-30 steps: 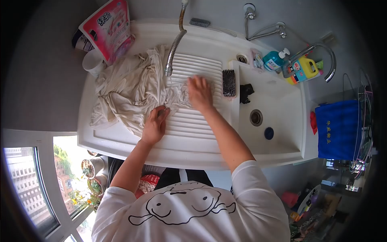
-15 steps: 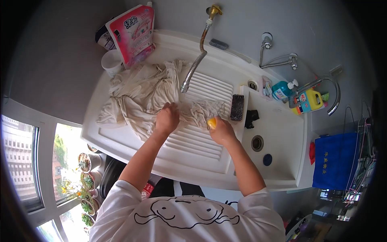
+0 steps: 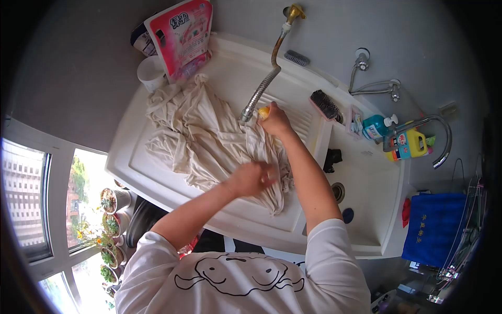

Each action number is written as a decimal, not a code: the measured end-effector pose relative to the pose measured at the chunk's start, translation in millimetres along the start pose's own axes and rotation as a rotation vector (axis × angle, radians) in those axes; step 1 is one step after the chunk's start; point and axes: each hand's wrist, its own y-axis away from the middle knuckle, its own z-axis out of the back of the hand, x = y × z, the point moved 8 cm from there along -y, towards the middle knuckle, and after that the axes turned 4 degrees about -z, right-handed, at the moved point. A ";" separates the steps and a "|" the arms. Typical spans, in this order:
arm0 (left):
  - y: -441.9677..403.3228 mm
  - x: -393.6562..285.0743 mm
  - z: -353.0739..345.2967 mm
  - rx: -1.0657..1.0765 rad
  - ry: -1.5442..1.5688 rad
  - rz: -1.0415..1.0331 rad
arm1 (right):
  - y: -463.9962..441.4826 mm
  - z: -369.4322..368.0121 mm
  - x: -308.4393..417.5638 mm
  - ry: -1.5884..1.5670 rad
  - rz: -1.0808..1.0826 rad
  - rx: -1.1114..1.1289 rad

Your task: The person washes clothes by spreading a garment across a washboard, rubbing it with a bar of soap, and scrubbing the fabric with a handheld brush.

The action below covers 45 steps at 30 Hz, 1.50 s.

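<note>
A wet off-white cloth garment (image 3: 209, 136) lies bunched over the ribbed washboard (image 3: 293, 116) of the white laundry sink. My right hand (image 3: 277, 124) is closed around a yellow soap bar (image 3: 264, 112) at the cloth's upper right edge, close to the hose end. Over the lower right part of the cloth is my left hand (image 3: 254, 179), smeared by motion. Its fingers are too blurred to show whether they grip the fabric.
A flexible metal hose (image 3: 261, 89) hangs over the washboard. A bristle brush (image 3: 325, 104) rests on the ledge by the basin (image 3: 361, 183). Detergent pouch (image 3: 183, 39) and white cup (image 3: 151, 73) stand at the back left; a blue-green bottle (image 3: 375, 126) stands right.
The cloth now spreads further right and toward me over the washboard. My right hand moved up with the soap bar, my left hand right and down. The brush shifted up to the ledge.
</note>
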 end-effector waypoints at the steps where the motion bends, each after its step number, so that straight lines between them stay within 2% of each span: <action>1: -13.5 33.5 36.6 -0.169 -0.165 0.115 | -1.4 -8.3 2.2 0.051 0.073 -0.004; 2: -25.9 65.0 65.4 -0.277 -0.334 0.183 | 10.2 2.1 7.3 -0.045 0.084 0.040; 3: -35.4 88.0 95.4 -0.430 -0.545 0.093 | 25.9 23.4 14.5 -0.138 0.097 0.079; 5: -53.5 127.5 117.9 -0.449 -0.591 0.016 | 51.0 59.2 6.7 -0.516 0.209 0.179; 7: -66.0 157.0 80.4 0.316 -0.860 0.142 | 70.1 94.0 -17.6 -0.555 0.225 0.096; 8: -66.9 146.9 87.2 0.318 -0.855 0.136 | 74.6 102.4 -33.5 -0.551 0.219 0.093; 10: -58.5 128.0 80.7 0.589 -0.518 0.178 | 77.8 105.8 -76.0 -0.486 -0.044 0.098; 11: -68.1 128.3 92.5 0.536 -0.466 0.110 | 76.5 107.2 -78.3 -0.485 -0.050 0.096; 12: -78.3 113.2 127.1 0.332 -0.451 0.153 | 75.4 109.7 -78.2 -0.551 -0.172 0.065; 13: -91.4 112.7 152.8 0.147 -0.497 0.111 | 71.7 109.4 -80.1 -0.614 -0.291 0.033; 14: -102.2 122.3 176.9 -0.058 -0.494 0.166 | 53.5 100.4 -84.2 -0.620 -0.292 0.035; 15: -103.9 128.1 167.5 -0.055 -0.502 0.168 | 26.7 98.8 -94.1 -0.542 -0.269 -0.135; 17: -90.1 125.9 191.6 -0.716 -0.893 0.300 | 13.2 112.8 -75.6 -0.261 -0.154 -0.514; 18: -87.1 125.4 165.1 -0.533 -0.833 0.409 | 17.2 112.8 -60.7 -0.213 -0.144 -0.587; 19: -78.7 118.1 127.5 -0.448 -0.886 0.354 | 25.4 110.6 -43.7 -0.161 -0.137 -0.654; 20: -66.7 115.0 88.4 -0.228 -0.876 0.389 | 33.8 95.6 -18.2 -0.226 -0.032 -0.584; 22: -14.3 109.8 30.9 -0.206 -0.563 0.426 | 73.2 46.0 47.1 -0.167 0.287 -0.413; 23: 16.3 106.7 10.2 -0.175 -0.517 0.446 | 96.3 10.4 71.9 -0.121 0.509 -0.306; 24: 39.4 102.5 -6.3 -0.078 -0.612 0.411 | 91.6 -0.5 63.6 -0.119 0.508 -0.302; 25: 57.3 102.7 -10.2 -0.115 -0.663 0.346 | 86.1 -22.9 61.7 0.045 0.583 -0.224; 27: 73.9 85.4 5.6 -0.266 -0.344 0.359 | 83.2 -64.7 61.1 0.368 0.726 -0.051; 28: 78.4 82.7 3.1 -0.263 -0.338 0.370 | 44.3 -32.2 49.3 0.401 0.597 -0.069; 29: 77.5 83.1 4.7 -0.263 -0.366 0.388 | 18.0 -7.0 28.0 0.427 0.499 -0.333; 30: 77.6 83.4 7.7 -0.257 -0.395 0.400 | 6.7 13.2 18.8 0.364 0.327 -0.320; 31: 78.3 83.5 10.0 -0.258 -0.398 0.389 | 11.7 12.5 22.2 0.386 0.284 -0.321; 33: 79.3 85.1 10.1 -0.290 -0.327 0.356 | 55.5 -30.0 43.0 0.464 0.411 -0.186; 34: 81.9 83.6 13.2 -0.386 -0.294 0.267 | 75.7 -48.6 52.3 0.492 0.454 -0.140; 36: 84.0 83.8 19.3 -0.459 -0.228 0.240 | 107.0 -65.5 82.2 0.312 0.782 -0.141; 38: 87.3 76.6 25.2 -0.572 -0.204 0.193 | 107.8 -59.5 84.1 0.212 0.936 -0.132; 41: 89.4 77.6 23.2 -0.592 -0.201 0.183 | 9.5 13.8 32.4 0.332 0.333 -0.400; 42: 91.8 76.2 23.8 -0.582 -0.201 0.175 | 25.6 7.4 31.7 0.328 0.339 -0.374; 45: 88.2 75.8 24.3 -0.592 -0.173 0.170 | 123.3 -41.1 48.2 0.302 0.616 -0.157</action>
